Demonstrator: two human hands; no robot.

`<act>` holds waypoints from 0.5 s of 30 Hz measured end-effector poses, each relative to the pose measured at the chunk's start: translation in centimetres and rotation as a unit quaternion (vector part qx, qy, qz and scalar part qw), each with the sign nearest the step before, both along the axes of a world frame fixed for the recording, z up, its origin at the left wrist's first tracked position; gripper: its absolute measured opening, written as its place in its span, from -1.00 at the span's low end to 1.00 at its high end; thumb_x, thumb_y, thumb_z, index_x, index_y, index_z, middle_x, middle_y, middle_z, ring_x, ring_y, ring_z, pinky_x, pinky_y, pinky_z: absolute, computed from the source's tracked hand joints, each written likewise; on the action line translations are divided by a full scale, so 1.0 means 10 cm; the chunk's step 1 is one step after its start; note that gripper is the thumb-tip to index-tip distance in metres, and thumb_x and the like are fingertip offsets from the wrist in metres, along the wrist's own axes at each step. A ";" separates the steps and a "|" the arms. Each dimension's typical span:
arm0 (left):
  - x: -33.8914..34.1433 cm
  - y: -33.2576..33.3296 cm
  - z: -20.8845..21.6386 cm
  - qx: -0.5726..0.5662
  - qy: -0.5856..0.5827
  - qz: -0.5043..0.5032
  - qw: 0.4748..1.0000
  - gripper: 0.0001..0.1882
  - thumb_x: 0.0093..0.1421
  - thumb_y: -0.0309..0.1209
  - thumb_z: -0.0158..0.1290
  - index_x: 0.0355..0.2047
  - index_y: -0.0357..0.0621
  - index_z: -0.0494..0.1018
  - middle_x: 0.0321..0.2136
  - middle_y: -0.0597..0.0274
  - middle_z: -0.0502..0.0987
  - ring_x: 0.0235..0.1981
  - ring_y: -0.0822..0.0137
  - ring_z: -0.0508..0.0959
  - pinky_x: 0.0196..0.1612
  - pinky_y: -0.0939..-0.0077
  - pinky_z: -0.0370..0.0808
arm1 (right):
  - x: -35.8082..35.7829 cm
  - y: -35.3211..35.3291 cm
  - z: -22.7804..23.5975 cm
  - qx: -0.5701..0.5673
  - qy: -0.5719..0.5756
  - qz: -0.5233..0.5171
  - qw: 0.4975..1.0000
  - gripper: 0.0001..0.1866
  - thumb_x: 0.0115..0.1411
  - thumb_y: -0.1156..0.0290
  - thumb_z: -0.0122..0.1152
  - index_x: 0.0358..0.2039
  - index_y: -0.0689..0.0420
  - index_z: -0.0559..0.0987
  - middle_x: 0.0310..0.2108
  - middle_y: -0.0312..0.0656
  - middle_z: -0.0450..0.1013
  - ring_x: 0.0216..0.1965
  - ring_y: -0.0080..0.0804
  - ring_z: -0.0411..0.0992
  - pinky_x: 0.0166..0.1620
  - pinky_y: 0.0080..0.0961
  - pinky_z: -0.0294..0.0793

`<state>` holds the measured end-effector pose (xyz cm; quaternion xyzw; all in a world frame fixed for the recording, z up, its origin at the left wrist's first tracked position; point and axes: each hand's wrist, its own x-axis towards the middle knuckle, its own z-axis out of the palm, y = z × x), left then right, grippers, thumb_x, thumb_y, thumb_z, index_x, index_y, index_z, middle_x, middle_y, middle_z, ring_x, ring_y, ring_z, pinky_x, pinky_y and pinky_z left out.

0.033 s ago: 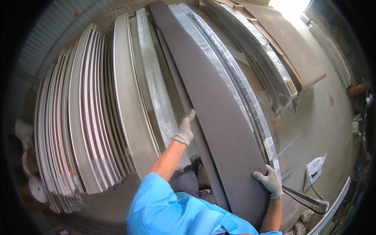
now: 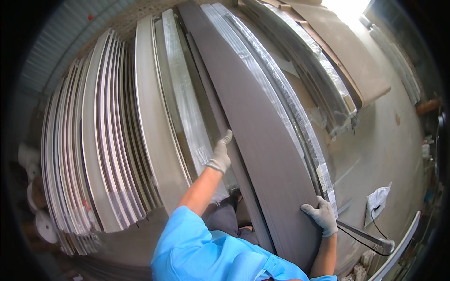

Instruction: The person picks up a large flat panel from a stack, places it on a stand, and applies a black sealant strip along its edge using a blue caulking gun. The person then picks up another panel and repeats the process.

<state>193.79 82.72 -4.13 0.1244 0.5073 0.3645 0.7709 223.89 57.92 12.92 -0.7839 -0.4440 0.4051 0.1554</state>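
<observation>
A long, flat grey-brown panel [image 2: 276,187] runs from near my body to the far end of the pile. A strip of a second panel [image 2: 251,201], in the same colour, shows along its left side, separated by a dark gap. My left hand [image 2: 221,152], in a pale work glove, grips the left edge of these panels, thumb pointing up; its fingers are mostly hidden. Farther toward me, my right hand [image 2: 323,216], gloved as well, clasps the wide panel's right edge, with the thumb resting on its top face.
Left of me stand rows of long boards [image 2: 112,140] and a plastic-wrapped board [image 2: 185,98]. Wrapped strips [image 2: 286,98] lie right of the panel. Beyond is another wrapped stack [image 2: 328,89]. On the right-hand floor lie a white cloth-like item [image 2: 376,202] and a metal bar [image 2: 370,239].
</observation>
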 end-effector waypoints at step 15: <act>-0.18 0.69 -0.57 -0.003 0.064 0.014 0.998 0.09 0.11 0.19 0.29 0.40 -0.31 0.12 0.41 -0.12 0.16 0.45 0.03 0.09 0.49 0.05 -0.05 | -0.08 0.70 -0.54 -0.009 0.064 -0.016 0.998 -0.35 0.12 -0.01 0.42 -0.01 0.33 0.60 -0.26 0.02 0.65 -0.24 -0.28 0.63 -0.09 -0.35 0.56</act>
